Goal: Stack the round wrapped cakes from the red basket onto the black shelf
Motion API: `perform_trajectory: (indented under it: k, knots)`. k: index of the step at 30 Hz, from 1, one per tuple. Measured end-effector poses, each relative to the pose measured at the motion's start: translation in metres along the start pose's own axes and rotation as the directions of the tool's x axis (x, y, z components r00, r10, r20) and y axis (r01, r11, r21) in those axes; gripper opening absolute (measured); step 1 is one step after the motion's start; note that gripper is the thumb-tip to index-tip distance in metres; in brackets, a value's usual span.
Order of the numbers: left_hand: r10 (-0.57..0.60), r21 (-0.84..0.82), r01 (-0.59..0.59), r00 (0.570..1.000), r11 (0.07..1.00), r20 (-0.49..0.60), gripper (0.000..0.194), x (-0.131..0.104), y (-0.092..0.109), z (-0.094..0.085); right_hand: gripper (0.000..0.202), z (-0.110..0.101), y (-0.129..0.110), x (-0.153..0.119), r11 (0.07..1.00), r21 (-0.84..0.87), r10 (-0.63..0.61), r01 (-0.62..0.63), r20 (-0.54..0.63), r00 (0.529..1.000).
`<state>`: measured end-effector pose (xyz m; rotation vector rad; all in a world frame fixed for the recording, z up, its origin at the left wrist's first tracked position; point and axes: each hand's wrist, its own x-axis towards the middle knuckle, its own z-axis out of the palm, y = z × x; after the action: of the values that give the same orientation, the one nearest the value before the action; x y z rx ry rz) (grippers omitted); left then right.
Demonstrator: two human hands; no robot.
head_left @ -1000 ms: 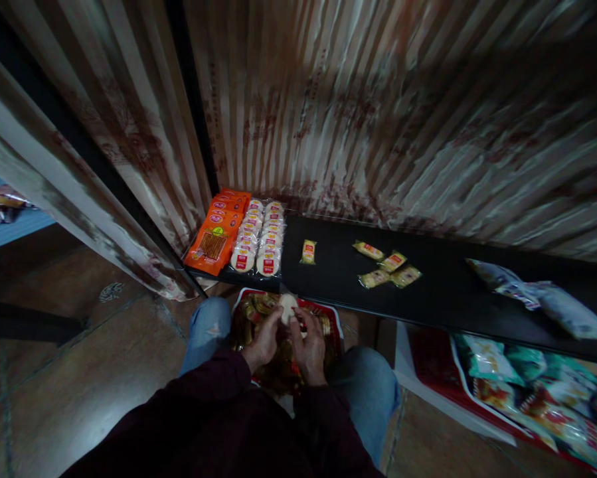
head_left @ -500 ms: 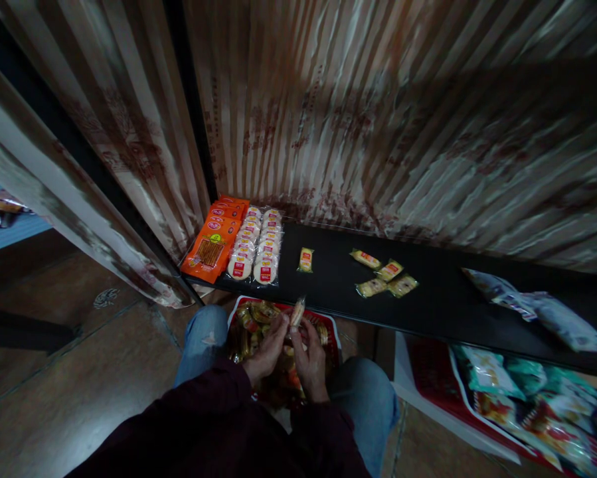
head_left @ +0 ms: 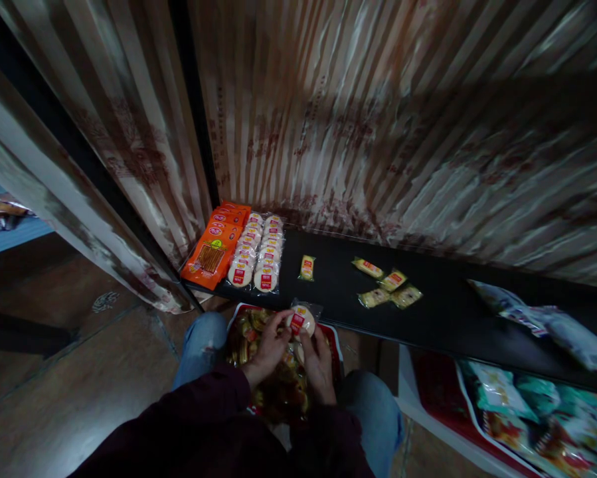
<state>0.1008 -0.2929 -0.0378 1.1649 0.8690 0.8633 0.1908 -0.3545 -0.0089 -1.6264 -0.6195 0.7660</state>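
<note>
Over the basket (head_left: 341, 355) between my knees, I hold a round pale rice cracker (head_left: 305, 321) in a clear wrapper, its red label facing up. My left hand (head_left: 268, 348) pinches its left edge. The thumb and fingers of my right hand (head_left: 319, 365) grip its lower right edge. Just below it shows another pale round piece, partly covered by my right hand; whether I hold it I cannot tell. The basket has a red-and-white rim and contains several wrapped snacks (head_left: 248, 332). Beyond it, two rows of similar wrapped crackers (head_left: 267, 277) lie overlapping on the black shelf (head_left: 323, 299).
Orange snack packets (head_left: 211, 245) lie at the shelf's left end. One small yellow-wrapped snack (head_left: 307, 267) and several more (head_left: 392, 280) sit mid-shelf. Silvery bags (head_left: 572, 335) lie at right. Below stands a red-and-white basket (head_left: 435, 382) of bagged snacks. A metal post (head_left: 193, 99) rises at left.
The rice cracker was edge-on between my hands and has turned so its labelled face shows. My hands have moved slightly apart. The whole view has shifted a little.
</note>
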Motion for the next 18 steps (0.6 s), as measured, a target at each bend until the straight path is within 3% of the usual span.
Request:
perform_trajectory:
  k: [6,9,14,18]
  knots:
    - [0.002,-0.005,-0.003,0.992,1.000,-0.129,0.047,0.020,-0.003,0.005,0.053,0.000,-0.009,0.023,0.997,0.075,0.027,-0.029,0.021,0.999]
    - [0.024,-0.006,-0.025,0.987,1.000,-0.159,0.040,0.035,-0.001,0.006,0.050,0.006,-0.013,0.040,0.987,0.153,0.043,-0.049,0.042,0.998]
    - [-0.009,0.008,0.010,0.987,1.000,-0.160,0.028,0.056,0.016,0.005,0.039,0.021,-0.011,0.080,0.918,0.390,0.051,-0.069,0.056,0.997]
    - [-0.031,0.002,0.032,0.985,0.999,-0.171,0.030,0.067,0.033,0.005,0.040,0.032,-0.011,0.110,0.882,0.462,0.053,-0.089,0.092,0.994]
